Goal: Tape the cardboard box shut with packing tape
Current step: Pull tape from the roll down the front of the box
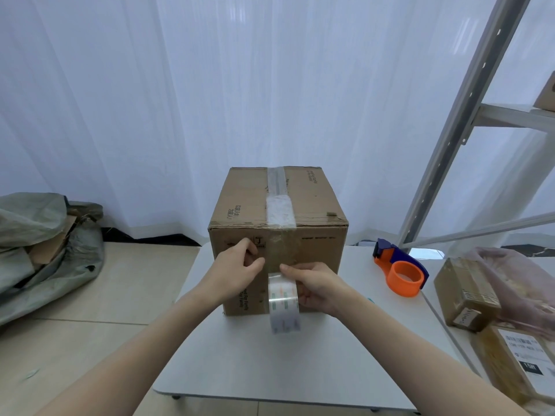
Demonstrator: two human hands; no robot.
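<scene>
Tape strip point(280, 205) crossed the cardboard box point(318, 253) and ran down its near face; right hand point(318, 283) gripped the roll point(283, 307), keeping it taut; left hand point(234, 270) bunched its fingers beside it, pinch unclear.

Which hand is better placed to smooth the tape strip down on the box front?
Probably the left hand: its fingers touch the brown cardboard box front beside the clear tape strip, while the right hand grips the clear printed tape roll.
</scene>
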